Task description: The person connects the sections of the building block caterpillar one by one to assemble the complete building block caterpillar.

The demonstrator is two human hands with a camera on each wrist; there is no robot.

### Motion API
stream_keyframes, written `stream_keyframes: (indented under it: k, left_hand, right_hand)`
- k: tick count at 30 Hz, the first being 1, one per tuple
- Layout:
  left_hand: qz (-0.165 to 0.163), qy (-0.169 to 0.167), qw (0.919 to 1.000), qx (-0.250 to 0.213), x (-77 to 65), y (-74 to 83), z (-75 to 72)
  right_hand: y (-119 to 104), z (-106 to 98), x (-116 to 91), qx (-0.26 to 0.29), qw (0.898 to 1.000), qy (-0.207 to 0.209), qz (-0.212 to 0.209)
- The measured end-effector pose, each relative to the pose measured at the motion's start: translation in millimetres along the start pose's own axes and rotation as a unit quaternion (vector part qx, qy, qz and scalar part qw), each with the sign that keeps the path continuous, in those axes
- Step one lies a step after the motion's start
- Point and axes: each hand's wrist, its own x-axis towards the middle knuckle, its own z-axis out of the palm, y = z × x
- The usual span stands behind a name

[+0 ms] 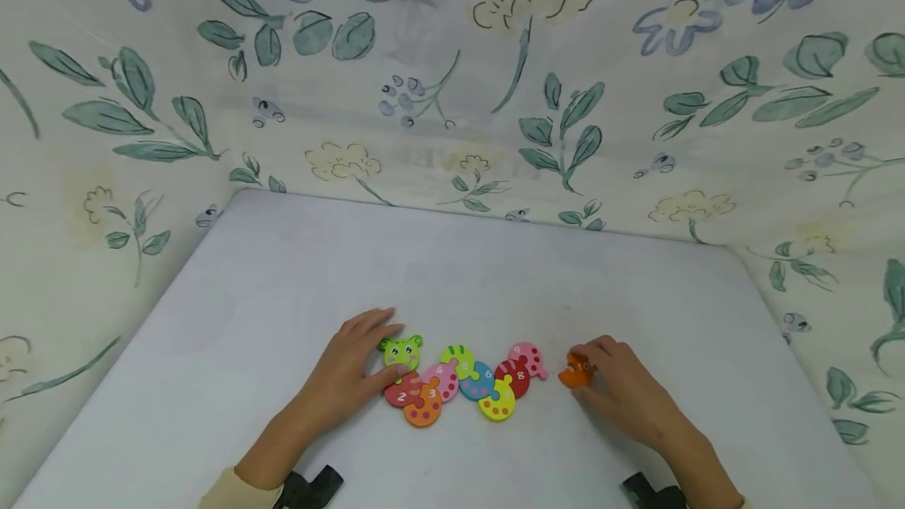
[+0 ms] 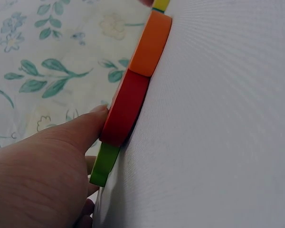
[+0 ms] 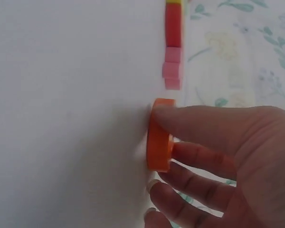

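A row of wooden puzzle pieces forms a wavy caterpillar on the white table. At its left end, my left hand (image 1: 345, 368) holds the green head piece (image 1: 401, 353) between thumb and fingers. The thumb tip also lies at the red piece marked 2 (image 1: 401, 393). Orange (image 1: 423, 407), pink, green, blue and yellow pieces follow, then a red one marked 8 (image 1: 519, 374). A pink piece marked 9 (image 1: 527, 357) ends the row. My right hand (image 1: 622, 387) pinches a loose orange puzzle piece (image 3: 158, 142), a small gap right of the pink one.
The white tabletop (image 1: 452, 281) surrounds the pieces, its far edge meeting a floral cloth backdrop (image 1: 424, 85). Black wrist mounts show at the bottom, one by the left wrist (image 1: 311, 487) and one by the right (image 1: 652, 492).
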Motion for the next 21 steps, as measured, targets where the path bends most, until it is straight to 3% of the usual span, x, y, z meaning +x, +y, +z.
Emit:
stream_keyframes:
  k: [4,9,14,21]
  left_hand:
    - [0.002,-0.002,1.0000,-0.003,-0.4,-1.5,-1.1]
    - [-0.007,-0.008,0.9999,-0.008,-1.4,-3.1,0.3]
    - [-0.012,-0.011,0.9998,-0.012,-1.7,-3.1,1.3]
    - [-0.004,-0.007,0.9999,-0.007,0.3,-1.3,0.3]
  right_hand:
    - [-3.1,1.8,-2.4,0.025,1.000,0.010,0.011]
    - [-23.5,1.5,-1.6,0.061,0.997,0.010,0.040]
    - [-38.4,9.8,2.1,0.022,0.999,0.008,0.033]
    - [-40.5,16.4,1.8,-0.014,1.000,0.019,0.006]
